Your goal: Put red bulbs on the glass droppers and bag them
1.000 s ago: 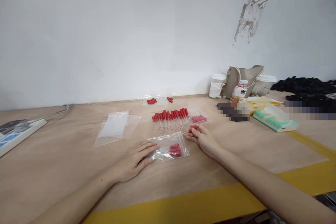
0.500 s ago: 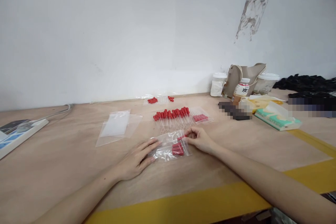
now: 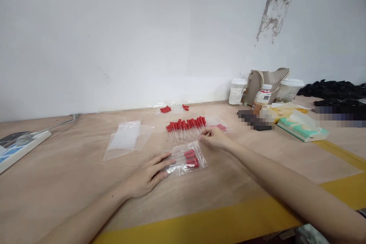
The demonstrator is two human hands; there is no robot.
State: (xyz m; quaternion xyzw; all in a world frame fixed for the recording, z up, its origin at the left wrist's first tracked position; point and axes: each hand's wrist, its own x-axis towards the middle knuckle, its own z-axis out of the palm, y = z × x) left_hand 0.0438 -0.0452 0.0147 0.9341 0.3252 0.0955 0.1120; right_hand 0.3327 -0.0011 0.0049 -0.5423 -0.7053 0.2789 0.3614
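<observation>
A clear zip bag (image 3: 180, 168) lies in front of me with several red-bulbed droppers (image 3: 192, 162) inside, their bulbs toward its right end. My left hand (image 3: 148, 171) rests on the bag's left end, fingers stretched out over the plastic. Behind the bag is a row of droppers (image 3: 185, 125), red bulbs facing away and thin clear tubes toward me. At the right end of that row, my right hand (image 3: 215, 138) has its fingertips pinched together by the tubes; what they hold, if anything, is hidden. Another bag with red-bulbed droppers (image 3: 220, 126) lies just behind this hand.
Flat clear bags (image 3: 126, 137) lie at left, near a power strip (image 3: 25, 150). Loose red bulbs (image 3: 166, 109) lie by the wall. To the right are a tissue pack (image 3: 303, 126), a bottle (image 3: 261, 99), lidded cups (image 3: 238, 91) and a grey bag (image 3: 254, 80).
My right hand has left the bag's open right end and moved back to the droppers' row. The dropper it was handling now lies farther inside the bag. My left hand stays put.
</observation>
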